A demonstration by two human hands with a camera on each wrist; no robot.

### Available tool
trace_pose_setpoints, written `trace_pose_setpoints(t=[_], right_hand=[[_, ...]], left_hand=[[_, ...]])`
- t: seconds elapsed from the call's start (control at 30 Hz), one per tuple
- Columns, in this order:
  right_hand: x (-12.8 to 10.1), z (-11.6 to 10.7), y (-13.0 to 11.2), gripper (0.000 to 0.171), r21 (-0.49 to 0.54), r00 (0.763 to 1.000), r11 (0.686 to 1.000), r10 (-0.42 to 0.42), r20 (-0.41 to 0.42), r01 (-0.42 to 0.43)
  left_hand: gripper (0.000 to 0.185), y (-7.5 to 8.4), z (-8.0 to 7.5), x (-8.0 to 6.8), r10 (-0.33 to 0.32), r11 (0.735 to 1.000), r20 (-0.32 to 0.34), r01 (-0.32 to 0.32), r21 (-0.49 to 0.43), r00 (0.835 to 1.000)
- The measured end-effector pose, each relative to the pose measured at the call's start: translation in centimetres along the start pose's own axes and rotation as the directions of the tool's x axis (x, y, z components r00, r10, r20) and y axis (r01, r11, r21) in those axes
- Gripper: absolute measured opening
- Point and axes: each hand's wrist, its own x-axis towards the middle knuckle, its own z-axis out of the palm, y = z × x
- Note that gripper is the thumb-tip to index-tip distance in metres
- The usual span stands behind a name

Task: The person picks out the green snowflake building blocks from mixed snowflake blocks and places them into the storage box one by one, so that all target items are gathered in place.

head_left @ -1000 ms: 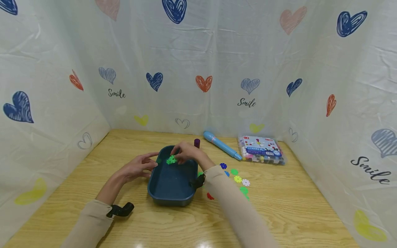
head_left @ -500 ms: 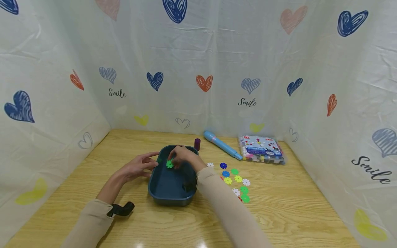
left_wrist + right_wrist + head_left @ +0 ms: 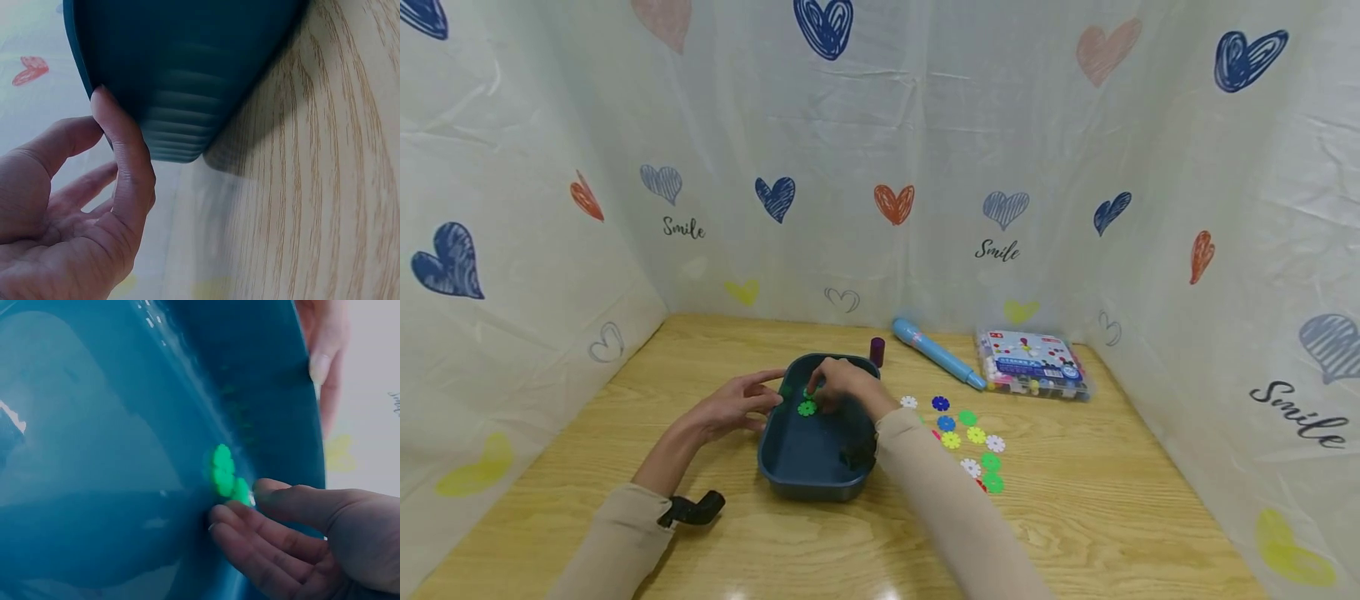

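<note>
A dark blue plastic basin (image 3: 820, 454) stands on the table, a little left of centre. My left hand (image 3: 733, 406) pinches its left rim between thumb and fingertips; in the left wrist view, my left hand (image 3: 81, 194) has the ribbed side wall close by. Inside the basin, my right hand (image 3: 842, 385) reaches toward the far left wall. One green snowflake disc (image 3: 240, 489) is between the thumb and fingertips of my right hand (image 3: 294, 534). Another green snowflake disc (image 3: 222, 470) shows right beside it, just off the fingertips, over the basin floor.
Right of the basin lie several loose snowflake discs, among them a dark blue disc (image 3: 941, 403) and a yellow disc (image 3: 976, 435). Behind are a purple cylinder (image 3: 877, 352), a light blue stick-like toy (image 3: 938, 354) and a clear boxed bead set (image 3: 1033, 364). Patterned curtains (image 3: 887, 150) enclose the table.
My right hand has dipped lower into the basin with the green discs. One disc now shows apart from the fingertips, nearer me. The left hand keeps its place on the rim.
</note>
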Motion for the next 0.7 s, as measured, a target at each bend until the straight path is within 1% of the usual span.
trace_pose_setpoints(t=[0.1,0.13,0.2,0.27,0.37,0.5,0.57,0.7], right_hand=[[-0.3,-0.8,0.2,0.023,-0.001,1.0,1.0,-0.025,0.01,0.025],[-0.5,-1.2,0.3,0.023,0.013,0.999,0.999,-0.038,0.011,0.038],[-1.0,-2.2,0.4,0.024,0.071,0.998,0.996,-0.06,0.017,0.059],[-1.8,-3.5,0.6,0.025,0.092,0.997,0.993,-0.078,0.017,0.076],[-3.2,-5.1,1.5,0.026,0.075,0.994,0.991,-0.11,-0.015,0.111],[-5.0,-6.8,3.9,0.026,0.008,0.988,0.991,-0.135,-0.069,0.136],[-6.1,-7.4,5.3,0.026,-0.014,0.988,0.991,-0.131,-0.083,0.13],[-8.4,-8.3,8.4,0.027,-0.006,0.991,0.995,-0.097,-0.096,0.097]], left_hand=[[0.068,-0.1,0.1,0.1,0.0,1.0,0.007,-0.001,0.003,1.0],[0.068,-0.1,0.1,0.1,0.0,1.0,0.008,0.0,0.002,1.0],[0.068,-0.1,0.1,0.2,-0.001,1.0,0.007,0.001,-0.002,1.0],[0.068,-0.1,0.2,0.3,-0.001,1.0,0.004,0.001,-0.003,1.0],[0.068,-0.1,0.3,0.3,-0.004,1.0,0.001,0.004,-0.005,1.0],[0.068,-0.1,0.3,0.2,-0.004,1.0,-0.002,0.004,-0.005,1.0],[0.068,-0.1,0.2,0.1,-0.003,1.0,-0.006,0.003,-0.003,1.0],[0.068,-0.1,0.1,0.1,-0.01,1.0,-0.016,0.01,-0.001,1.0]])
